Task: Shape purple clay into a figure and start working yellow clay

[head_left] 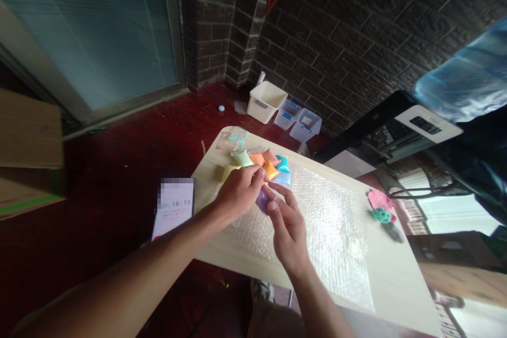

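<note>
Your left hand [241, 190] and right hand [291, 227] meet over the tabletop [396, 269], fingers drawn in narrowly, both pinching 1 small purple packet [263, 202]. It looks soft and shiny, partly hidden by your fingers, and sits above the near edge of the clear bubble wrap [328, 211]. Just beyond your hands lie 7 puffy packets [271, 170] in green, yellow, orange, coral, teal and blue.
</note>
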Motion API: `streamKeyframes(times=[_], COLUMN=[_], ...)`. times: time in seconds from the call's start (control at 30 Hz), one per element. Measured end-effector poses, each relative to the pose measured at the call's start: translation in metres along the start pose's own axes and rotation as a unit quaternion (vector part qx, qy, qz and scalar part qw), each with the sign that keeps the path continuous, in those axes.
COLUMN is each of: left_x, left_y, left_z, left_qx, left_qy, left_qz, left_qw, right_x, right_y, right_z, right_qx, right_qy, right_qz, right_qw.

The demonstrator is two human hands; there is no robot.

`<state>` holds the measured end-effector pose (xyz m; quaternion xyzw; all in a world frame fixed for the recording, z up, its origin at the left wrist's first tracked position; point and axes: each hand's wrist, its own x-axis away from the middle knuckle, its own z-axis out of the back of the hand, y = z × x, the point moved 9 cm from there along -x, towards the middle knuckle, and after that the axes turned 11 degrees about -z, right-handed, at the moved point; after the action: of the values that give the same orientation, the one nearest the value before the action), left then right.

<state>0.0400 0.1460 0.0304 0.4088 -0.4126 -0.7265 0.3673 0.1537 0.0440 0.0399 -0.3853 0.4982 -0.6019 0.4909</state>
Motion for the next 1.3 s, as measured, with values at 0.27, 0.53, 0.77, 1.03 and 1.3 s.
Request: streamKeyframes(times=[0.27, 0.53, 0.77, 1.03, 1.3], left_x=[0.005, 0.008, 0.011, 0.003, -0.002], left_y=[0.008, 0.018, 0.017, -0.004, -0.051], left_z=[-0.002, -0.001, -0.003, 0.008, -0.001], left_qx=[-0.239, -0.35, -0.345, -0.201, 0.001], left_qy=[-0.047, -0.062, -0.03, 0.026, 0.025], left_qz=[0.012, -0.005, -0.012, 0.055, 0.136], left_qw=[0.97, 0.935, 0.938, 0.978, 0.99], right_x=[-0.007, -0.007, -0.011, -0.01, -0.011], right_y=[0.054, 0.069, 0.056, 0.05, 0.029], right_z=[-0.016, -0.015, -0.005, 0.003, 0.011], right_qx=[-0.329, -0.331, -0.23, -0.202, -0.051], right_qy=[-0.003, -0.005, 0.008, 0.034, 0.015], right_qz=[-0.216, -0.324, -0.231, -0.146, -0.059], right_qw=[0.919, 0.886, 0.945, 0.968, 0.997])
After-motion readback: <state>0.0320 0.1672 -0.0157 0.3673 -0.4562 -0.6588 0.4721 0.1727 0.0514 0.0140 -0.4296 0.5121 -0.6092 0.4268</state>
